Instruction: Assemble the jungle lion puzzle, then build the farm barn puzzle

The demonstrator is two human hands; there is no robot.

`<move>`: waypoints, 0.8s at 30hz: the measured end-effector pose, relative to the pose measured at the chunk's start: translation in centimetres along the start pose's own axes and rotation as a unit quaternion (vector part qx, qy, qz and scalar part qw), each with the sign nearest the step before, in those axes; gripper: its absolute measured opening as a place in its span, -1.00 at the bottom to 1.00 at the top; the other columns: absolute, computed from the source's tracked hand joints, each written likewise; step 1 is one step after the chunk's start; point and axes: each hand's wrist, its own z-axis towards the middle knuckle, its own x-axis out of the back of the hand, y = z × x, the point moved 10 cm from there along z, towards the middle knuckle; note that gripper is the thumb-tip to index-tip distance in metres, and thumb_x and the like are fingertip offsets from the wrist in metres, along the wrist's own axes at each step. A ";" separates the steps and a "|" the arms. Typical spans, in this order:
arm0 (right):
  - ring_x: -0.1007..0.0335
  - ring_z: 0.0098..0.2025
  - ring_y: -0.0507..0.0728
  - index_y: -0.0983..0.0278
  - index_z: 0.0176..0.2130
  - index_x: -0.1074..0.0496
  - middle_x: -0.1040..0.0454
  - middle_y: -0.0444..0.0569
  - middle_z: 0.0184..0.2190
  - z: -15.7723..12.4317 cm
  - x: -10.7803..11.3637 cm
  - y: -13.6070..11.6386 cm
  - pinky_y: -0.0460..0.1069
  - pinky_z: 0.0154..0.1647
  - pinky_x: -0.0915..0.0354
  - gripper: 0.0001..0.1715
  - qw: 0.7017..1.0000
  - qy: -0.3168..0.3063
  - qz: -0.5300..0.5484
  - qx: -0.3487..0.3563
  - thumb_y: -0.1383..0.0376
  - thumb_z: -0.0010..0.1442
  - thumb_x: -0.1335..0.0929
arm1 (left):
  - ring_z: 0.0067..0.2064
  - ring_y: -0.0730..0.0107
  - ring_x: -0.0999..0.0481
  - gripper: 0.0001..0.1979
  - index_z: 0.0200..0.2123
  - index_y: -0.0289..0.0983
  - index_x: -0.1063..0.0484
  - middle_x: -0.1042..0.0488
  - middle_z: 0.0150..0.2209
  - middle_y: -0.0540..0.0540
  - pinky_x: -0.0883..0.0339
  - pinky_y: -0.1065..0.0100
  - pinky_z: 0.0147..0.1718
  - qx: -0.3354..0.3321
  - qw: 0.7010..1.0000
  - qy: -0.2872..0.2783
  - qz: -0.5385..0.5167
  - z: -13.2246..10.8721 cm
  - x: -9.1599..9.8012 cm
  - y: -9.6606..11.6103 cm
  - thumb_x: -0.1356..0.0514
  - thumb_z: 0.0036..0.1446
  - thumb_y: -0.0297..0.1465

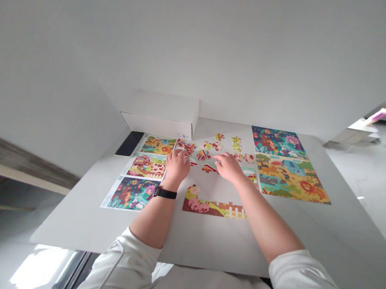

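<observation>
Sorting is made way easier if pieces are spread flat and face-up; left hand and right hand are half-curled (whether anything's gripped can't be told).

Before me, no text can be read; the small marking on the white box, far left, is too tiny.

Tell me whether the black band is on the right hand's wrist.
No: the black band circles the wrist of the left hand, and the right hand has a bare wrist.
</observation>
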 end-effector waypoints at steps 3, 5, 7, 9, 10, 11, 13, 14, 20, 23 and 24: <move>-0.38 0.32 0.34 0.09 0.30 -0.61 -0.49 0.15 0.30 1.7 -2.3 -1.2 0.20 0.40 -0.28 -0.42 0.997 -0.028 -0.074 -0.005 0.41 0.44 -0.30 | 0.31 -0.19 -0.44 -0.60 0.19 -0.16 -0.54 -0.47 0.29 -0.31 -0.30 -0.17 0.35 -0.002 1.000 0.002 -0.001 0.0 -0.2 -0.2 -0.22 0.31 -0.42; -0.29 0.41 0.35 0.06 0.33 -0.59 -0.40 0.13 0.39 2.5 -3.4 -1.5 0.21 0.43 -0.25 -0.37 0.995 -0.040 -0.096 -0.007 0.45 0.41 -0.30 | 0.31 -0.20 -0.44 -0.58 0.20 -0.14 -0.54 -0.47 0.29 -0.30 -0.30 -0.18 0.34 -0.002 1.000 -0.003 -0.001 -0.1 -0.3 -0.2 -0.25 0.29 -0.42; -0.22 0.46 0.36 0.06 0.32 -0.59 -0.36 0.12 0.43 2.9 -4.0 -1.4 0.22 0.46 -0.22 -0.34 0.993 -0.046 -0.110 -0.008 0.47 0.38 -0.30 | 0.30 -0.21 -0.44 -0.56 0.23 -0.13 -0.53 -0.46 0.30 -0.30 -0.29 -0.18 0.34 0.001 1.000 -0.016 0.004 -0.2 -0.4 -0.3 -0.27 0.29 -0.38; -0.20 0.48 0.37 0.08 0.32 -0.60 -0.35 0.12 0.45 3.0 -4.1 -0.9 0.24 0.47 -0.20 -0.34 0.991 -0.045 -0.122 -0.013 0.46 0.36 -0.31 | 0.32 -0.22 -0.43 -0.55 0.26 -0.13 -0.52 -0.44 0.32 -0.31 -0.28 -0.17 0.35 0.009 0.999 -0.033 0.015 -0.2 -0.4 -0.3 -0.27 0.32 -0.33; -0.21 0.47 0.38 0.09 0.31 -0.60 -0.35 0.12 0.45 3.0 -4.0 -0.4 0.25 0.46 -0.20 -0.35 0.991 -0.042 -0.128 -0.020 0.45 0.36 -0.31 | 0.33 -0.21 -0.43 -0.55 0.27 -0.12 -0.52 -0.43 0.33 -0.30 -0.27 -0.16 0.36 0.014 0.999 -0.040 0.021 -0.2 -0.5 -0.4 -0.26 0.33 -0.31; -0.22 0.46 0.39 0.09 0.31 -0.60 -0.35 0.12 0.46 3.0 -3.7 0.1 0.25 0.46 -0.21 -0.35 0.990 -0.038 -0.136 -0.028 0.45 0.35 -0.32 | 0.34 -0.21 -0.42 -0.54 0.28 -0.12 -0.52 -0.43 0.34 -0.30 -0.25 -0.15 0.37 0.020 0.998 -0.046 0.028 -0.3 -0.5 -0.4 -0.26 0.34 -0.30; -0.25 0.44 0.39 0.10 0.31 -0.60 -0.35 0.11 0.46 2.9 -3.1 1.2 0.25 0.45 -0.21 -0.35 0.987 -0.032 -0.151 -0.048 0.44 0.33 -0.33 | 0.36 -0.20 -0.40 -0.53 0.30 -0.13 -0.51 -0.41 0.36 -0.30 -0.21 -0.14 0.40 0.031 0.997 -0.057 0.040 -0.3 -0.6 -0.6 -0.25 0.36 -0.28; -0.26 0.43 0.40 0.11 0.31 -0.59 -0.35 0.12 0.45 2.8 -2.8 1.7 0.26 0.44 -0.22 -0.34 0.985 -0.031 -0.159 -0.059 0.44 0.32 -0.33 | 0.36 -0.19 -0.39 -0.52 0.31 -0.13 -0.51 -0.41 0.36 -0.30 -0.19 -0.14 0.41 0.036 0.996 -0.062 0.045 -0.3 -0.7 -0.7 -0.24 0.36 -0.27; -0.28 0.41 0.48 0.11 0.33 -0.57 -0.36 0.21 0.44 2.3 -2.0 3.4 0.34 0.40 -0.24 -0.35 0.980 -0.026 -0.169 -0.103 0.42 0.34 -0.33 | 0.36 -0.19 -0.39 -0.50 0.34 -0.13 -0.48 -0.40 0.36 -0.32 -0.18 -0.18 0.40 0.031 0.996 -0.066 0.054 -0.4 -0.8 -0.5 -0.19 0.36 -0.35; -0.29 0.41 0.45 0.11 0.34 -0.56 -0.38 0.20 0.42 2.4 -2.4 2.5 0.32 0.41 -0.26 -0.33 0.984 -0.007 -0.156 -0.080 0.43 0.33 -0.34 | 0.36 -0.18 -0.38 -0.50 0.31 -0.10 -0.52 -0.39 0.38 -0.29 -0.20 -0.16 0.40 0.008 0.998 -0.048 0.045 -0.3 -0.3 0.0 -0.21 0.33 -0.38; -0.30 0.41 0.43 0.10 0.33 -0.57 -0.39 0.18 0.41 2.4 -2.6 2.1 0.30 0.41 -0.26 -0.33 0.987 -0.002 -0.149 -0.065 0.44 0.33 -0.34 | 0.35 -0.17 -0.39 -0.51 0.29 -0.08 -0.54 -0.40 0.38 -0.28 -0.21 -0.15 0.40 0.001 0.998 -0.045 0.041 -0.3 -0.2 0.1 -0.21 0.33 -0.40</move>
